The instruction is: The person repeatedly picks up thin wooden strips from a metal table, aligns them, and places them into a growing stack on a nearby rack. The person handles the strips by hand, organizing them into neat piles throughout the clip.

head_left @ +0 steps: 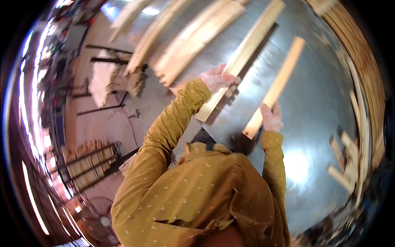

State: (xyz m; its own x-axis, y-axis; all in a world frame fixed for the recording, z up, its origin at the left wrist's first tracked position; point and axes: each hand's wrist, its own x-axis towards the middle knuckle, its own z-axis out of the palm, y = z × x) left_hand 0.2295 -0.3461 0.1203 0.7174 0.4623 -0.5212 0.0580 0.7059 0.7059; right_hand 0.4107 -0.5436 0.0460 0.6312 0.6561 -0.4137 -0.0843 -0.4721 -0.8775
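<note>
My left hand [217,80], in a pale pinkish glove, is closed around a long, light wooden board [249,43]. Its fingers wrap over the far edge, and the board slants from near my body up to the top of the view. My right hand [271,118], gloved alike, grips a shorter wooden strip [285,72] near its lower end. Both pieces lie roughly parallel above a shiny grey metal tabletop [317,94]. A dark shadow runs beside the left board; whether it touches the table I cannot tell.
Several boards [197,37] lie at the upper left, blurred. Long planks [366,61] line the right rim, with short offcuts [347,160] beside them. A rack of stacked wood [90,162] stands at lower left, below a black metal frame [101,109]. A fan [101,220] is at bottom left.
</note>
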